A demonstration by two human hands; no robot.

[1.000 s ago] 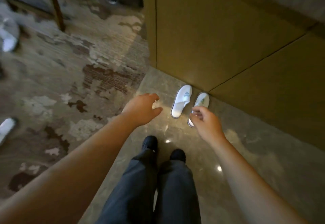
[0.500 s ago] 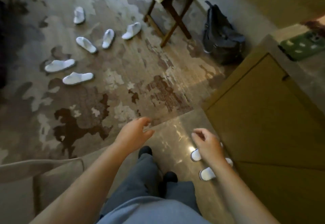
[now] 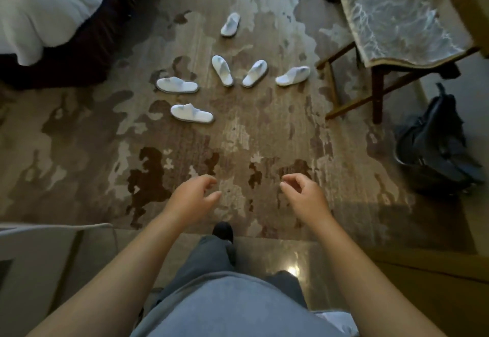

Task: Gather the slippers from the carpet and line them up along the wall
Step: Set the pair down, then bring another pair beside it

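Several white slippers lie scattered on the patterned carpet (image 3: 79,151) ahead of me. The nearest slipper (image 3: 191,113) lies sideways, with another slipper (image 3: 176,85) just beyond it. Three more sit in a loose row: one slipper (image 3: 222,70), one (image 3: 254,73) and one (image 3: 292,75). The farthest slipper (image 3: 230,24) lies alone. My left hand (image 3: 191,197) and my right hand (image 3: 304,195) hang over the near carpet with fingers loosely curled, holding nothing, well short of the slippers. The wall and the slippers placed there are out of view.
A bed with white bedding (image 3: 45,5) fills the upper left. A wooden stool with a marbled cushion (image 3: 399,27) stands at the upper right, a dark backpack (image 3: 434,148) beside it. My legs stand at the carpet's edge on polished tile (image 3: 277,257).
The view has swung left from the wall, where two slippers stood by my hands, to the carpet. Both hands stayed empty and now hang over the carpet.
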